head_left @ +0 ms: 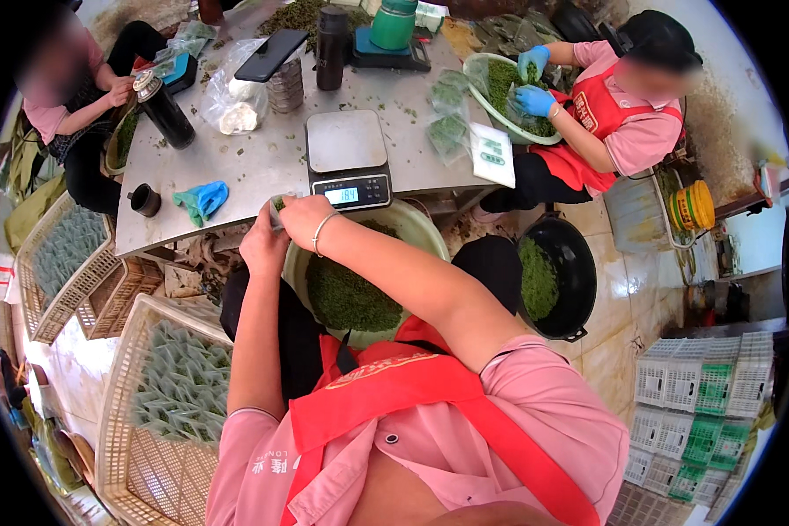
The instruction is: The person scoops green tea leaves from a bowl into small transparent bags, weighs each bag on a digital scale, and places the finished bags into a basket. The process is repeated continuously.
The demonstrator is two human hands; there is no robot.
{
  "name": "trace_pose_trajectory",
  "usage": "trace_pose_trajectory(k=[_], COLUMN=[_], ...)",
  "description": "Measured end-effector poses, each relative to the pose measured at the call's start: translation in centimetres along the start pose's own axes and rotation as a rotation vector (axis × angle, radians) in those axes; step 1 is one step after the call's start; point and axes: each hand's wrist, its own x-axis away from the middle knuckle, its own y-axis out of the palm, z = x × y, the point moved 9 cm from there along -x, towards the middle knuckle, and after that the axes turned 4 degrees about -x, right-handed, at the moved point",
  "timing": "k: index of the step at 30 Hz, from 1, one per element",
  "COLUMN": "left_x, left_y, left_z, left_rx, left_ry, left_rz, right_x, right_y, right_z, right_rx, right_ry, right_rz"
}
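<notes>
At the table's front edge, my left hand and my right hand are closed together on a small clear plastic bag. Some green shows inside it; the fingers hide most of the bag. A bracelet circles my right wrist. Just beyond stands a kitchen scale with a bare metal plate and lit display. Below my hands, in front of my lap, sits a wide pale green basin holding loose, small green pieces. A crumpled blue and green glove lies on the table left of my hands.
The metal table carries a dark cup, a thermos, a phone and a dark bottle. Crates of filled bags stand left. A black tub is at right. Two co-workers sit across; one wears blue gloves.
</notes>
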Motion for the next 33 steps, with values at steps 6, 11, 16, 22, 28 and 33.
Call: trace_pose_trajectory(k=[6, 11, 16, 22, 28, 33], left_x=[0.3, 0.6, 0.5, 0.1, 0.5, 2.4], left_y=[0.2, -0.3, 0.5, 0.6, 1.0, -1.1], left_z=[-0.5, 1.4, -3.3, -4.6, -5.3, -7.6], left_rx=[-0.014, -0.023, 0.337, 0.473, 0.452, 1.016], left_ry=[0.007, 0.186, -0.231, -0.415, -0.376, -0.521], left_rz=[-0.052, 0.031, 0.006, -0.043, 0.012, 0.102], right_x=[2.5, 2.0, 7.8, 15.3, 10.7, 9.4], right_y=[-2.5, 0.1, -5.7, -10.0, -7.2, -10.9], right_z=[-2.2, -0.6, 6.5, 29.2, 38.6, 23.3], right_rx=[-0.085, -0.187, -1.148, -0.345, -0.318, -0.513], right_ry=[-0.087, -0.093, 0.004, 0.552, 0.589, 0.383], right_rz=[0.011, -0.001, 0.301, 0.870, 0.748, 0.943])
